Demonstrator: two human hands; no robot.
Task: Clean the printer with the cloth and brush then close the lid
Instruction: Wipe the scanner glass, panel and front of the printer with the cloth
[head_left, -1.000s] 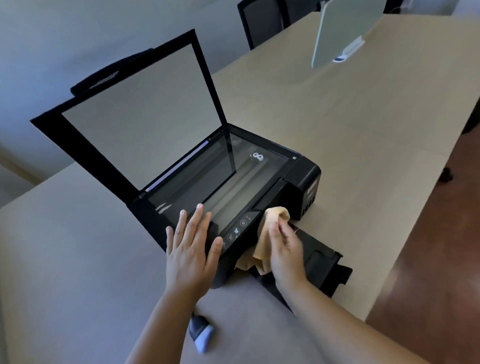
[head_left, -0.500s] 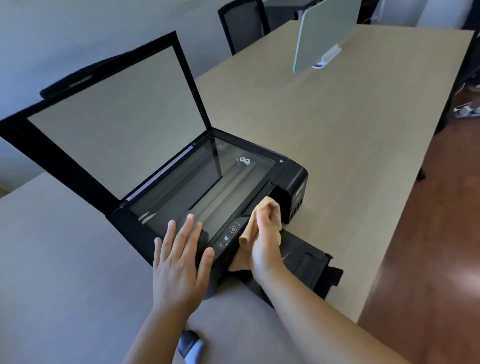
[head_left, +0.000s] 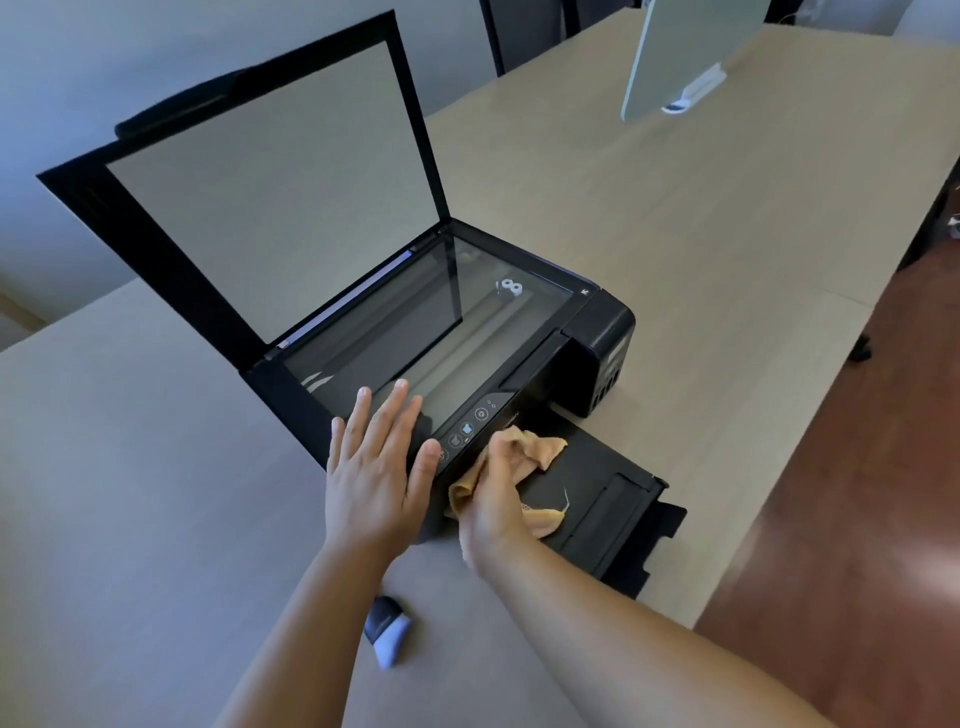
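A black printer (head_left: 597, 343) stands on the table with its scanner lid (head_left: 270, 197) raised and the glass (head_left: 441, 338) bare. My left hand (head_left: 374, 462) lies flat, fingers spread, on the printer's near left corner. My right hand (head_left: 493, 499) grips an orange cloth (head_left: 540, 452) and holds it against the printer's front, just below the control panel (head_left: 467, 431) and above the output tray (head_left: 613, 504). A small brush (head_left: 387, 629) with pale bristles lies on the table between my forearms, partly hidden.
The long beige table (head_left: 701, 234) runs away to the back, its right edge dropping to a reddish wooden floor (head_left: 857, 493). A pale upright panel on a stand (head_left: 680, 57) sits at the far end. A dark chair (head_left: 524, 31) stands behind the table.
My right hand has slid the cloth down and to the left along the printer's front, from near the right block to under the control panel. My left hand stays flat on the corner.
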